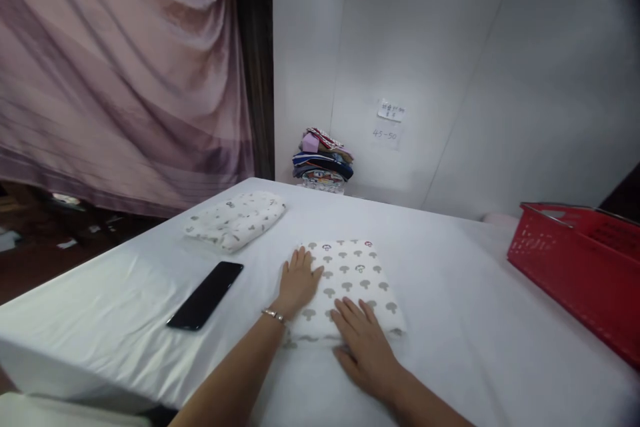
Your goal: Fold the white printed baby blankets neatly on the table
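Observation:
A folded white cloth with a grey mushroom print (353, 277) lies flat on the white-covered table (450, 320), right in front of me. My left hand (299, 282) rests flat on the cloth's left edge, fingers stretched out, a bracelet on the wrist. My right hand (365, 343) lies flat on the cloth's near edge with its fingers spread over the fabric. Neither hand holds anything.
A second folded patterned cloth (235, 219) lies at the far left of the table. A black phone (206, 295) lies near the left hand. A red plastic basket (580, 267) stands at the right. A pile of folded clothes (323, 160) sits at the back against the wall.

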A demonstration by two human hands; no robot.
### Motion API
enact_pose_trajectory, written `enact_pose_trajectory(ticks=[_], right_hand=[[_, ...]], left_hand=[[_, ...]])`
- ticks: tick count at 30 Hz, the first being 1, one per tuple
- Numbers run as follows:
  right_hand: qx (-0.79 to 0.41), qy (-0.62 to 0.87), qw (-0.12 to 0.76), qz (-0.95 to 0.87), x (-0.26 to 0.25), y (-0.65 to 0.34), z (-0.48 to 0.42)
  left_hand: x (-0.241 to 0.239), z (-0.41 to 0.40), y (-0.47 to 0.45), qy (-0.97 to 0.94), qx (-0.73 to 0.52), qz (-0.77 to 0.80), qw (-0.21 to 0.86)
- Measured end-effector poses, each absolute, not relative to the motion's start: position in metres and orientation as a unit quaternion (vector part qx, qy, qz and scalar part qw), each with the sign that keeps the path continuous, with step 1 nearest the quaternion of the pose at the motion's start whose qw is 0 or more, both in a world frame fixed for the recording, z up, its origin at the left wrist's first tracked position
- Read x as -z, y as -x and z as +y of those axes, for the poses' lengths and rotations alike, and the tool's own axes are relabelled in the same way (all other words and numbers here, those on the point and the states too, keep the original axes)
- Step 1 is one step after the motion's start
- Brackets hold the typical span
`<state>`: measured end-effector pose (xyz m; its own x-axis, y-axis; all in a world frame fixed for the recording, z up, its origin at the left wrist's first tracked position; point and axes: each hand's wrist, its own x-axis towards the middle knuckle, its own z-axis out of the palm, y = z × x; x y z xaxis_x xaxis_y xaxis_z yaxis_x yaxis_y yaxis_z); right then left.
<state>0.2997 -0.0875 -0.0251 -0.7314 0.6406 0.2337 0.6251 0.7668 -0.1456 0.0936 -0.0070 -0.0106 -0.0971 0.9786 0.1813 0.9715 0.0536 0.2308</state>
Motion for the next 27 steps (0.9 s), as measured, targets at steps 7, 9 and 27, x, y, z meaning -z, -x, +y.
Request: enact_pose_trajectory(ticks=[7,9,27], right_hand=[[-0.124,0.376,0.125,-0.91,-0.014,-0.299,-0.065],[-0.114,0.404,0.128,-0.898,-0.025,-0.296,-0.041],[-0.129,0.554,0.024,-0.822,-0.002,-0.306,0.046]], left_hand=[[0.019,-0.007,-0.092,-0.662,-0.141,0.735,0.022],[0.018,-0.007,-0.092,-0.66,-0.145,0.737,0.026],[0.013,-0.011,-0.095,-0.651,-0.147,0.741,0.074]])
